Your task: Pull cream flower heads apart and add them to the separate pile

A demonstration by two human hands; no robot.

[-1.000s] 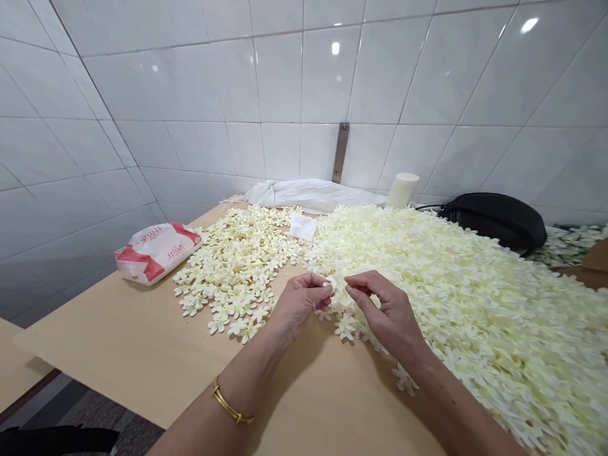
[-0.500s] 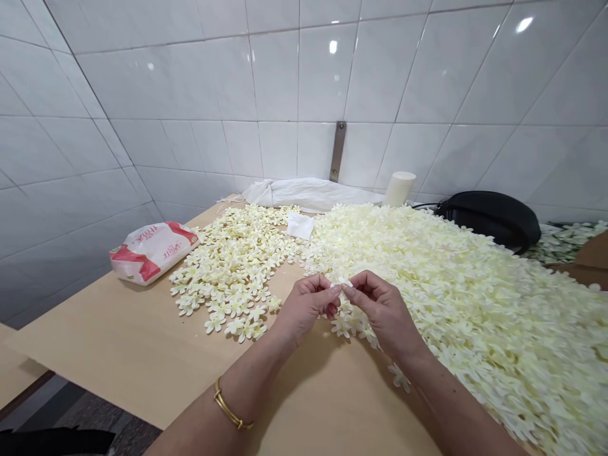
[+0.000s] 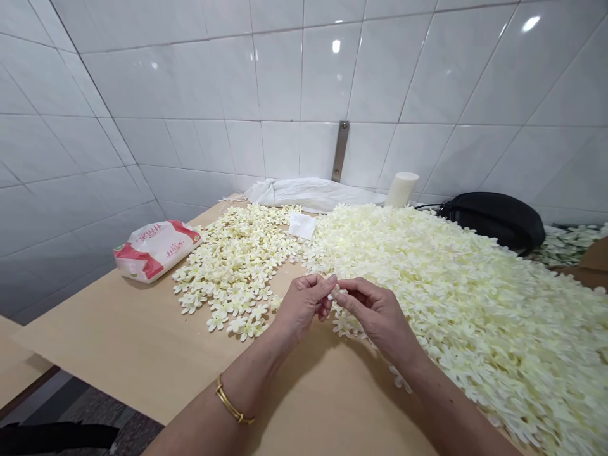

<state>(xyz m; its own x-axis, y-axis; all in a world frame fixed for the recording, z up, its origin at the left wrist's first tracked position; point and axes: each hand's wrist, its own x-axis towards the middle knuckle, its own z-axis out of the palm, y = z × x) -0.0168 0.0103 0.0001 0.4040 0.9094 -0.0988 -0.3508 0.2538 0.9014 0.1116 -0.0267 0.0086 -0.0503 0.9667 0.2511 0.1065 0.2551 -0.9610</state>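
My left hand (image 3: 306, 303) and my right hand (image 3: 373, 310) meet above the front of the table, fingers pinched together. Between their fingertips is a small white flower (image 3: 336, 292), mostly covered by the fingers. A gold bangle (image 3: 230, 402) circles my left wrist. To the right and behind my hands spreads a large heap of loose pale-yellow flowers (image 3: 456, 285). On the left lies a smaller, thinner pile of similar flowers (image 3: 232, 259). One single flower (image 3: 399, 379) rests under my right forearm.
A red and white tissue pack (image 3: 159, 249) sits at the table's left edge. A white paper piece (image 3: 302, 225) lies between the piles. Behind stand a cream cylinder (image 3: 401, 189) and a black bag-like object (image 3: 494, 218). White plastic sheeting (image 3: 304, 192) lies along the tiled wall.
My fingers have shifted their pinch around the small flower, with the right fingertips a little lower and to the left. The whole view has moved slightly.
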